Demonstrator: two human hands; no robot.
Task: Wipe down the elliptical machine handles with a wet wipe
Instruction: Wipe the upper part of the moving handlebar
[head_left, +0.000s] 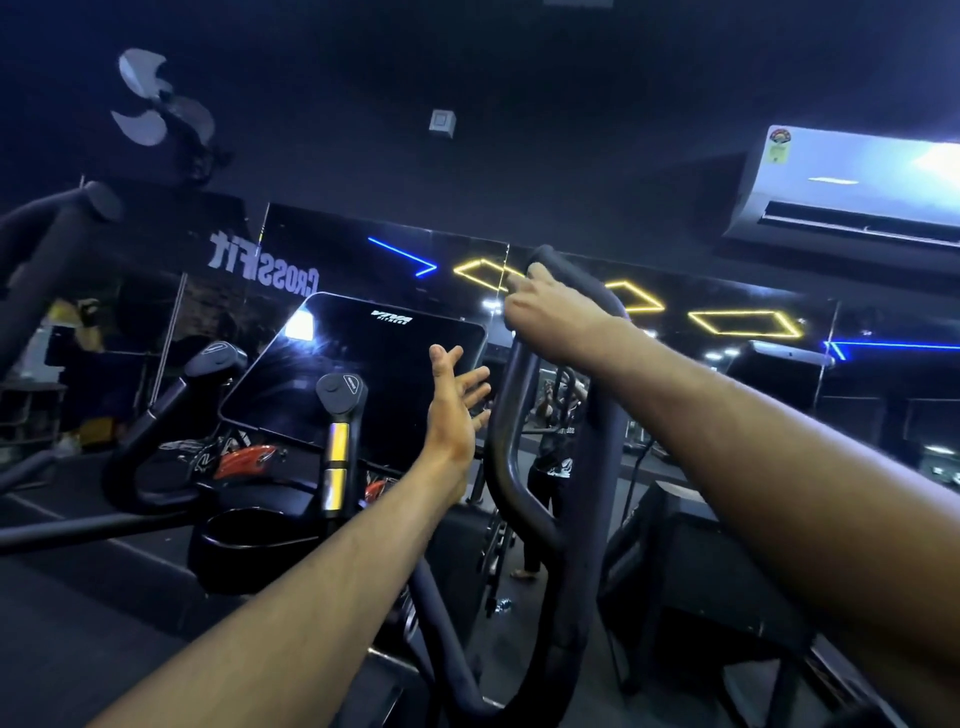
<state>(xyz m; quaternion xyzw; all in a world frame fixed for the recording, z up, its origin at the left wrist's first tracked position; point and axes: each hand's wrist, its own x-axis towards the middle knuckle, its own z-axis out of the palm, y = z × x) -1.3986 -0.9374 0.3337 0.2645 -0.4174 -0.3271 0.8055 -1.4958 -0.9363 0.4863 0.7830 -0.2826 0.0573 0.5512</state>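
The elliptical's right moving handle (519, 441) is a dark looped bar rising in the middle of the view. My right hand (545, 312) grips its top, fingers curled round the bar; I cannot make out a wet wipe under the fingers. My left hand (457, 400) hovers just left of the loop, palm turned toward it, fingers spread and straight, holding nothing. The left moving handle (62, 228) rises at the far left edge. Two short fixed grips, one with yellow-silver sensor plates (337, 447) and another (208, 374), stand below the console.
A dark console screen (363, 374) tilts toward me between the handles. A mirror wall (727, 364) behind shows neon lights and reversed lettering. An air conditioner (857, 182) hangs at upper right, a fan (156, 109) at upper left. A black box (701, 561) stands at lower right.
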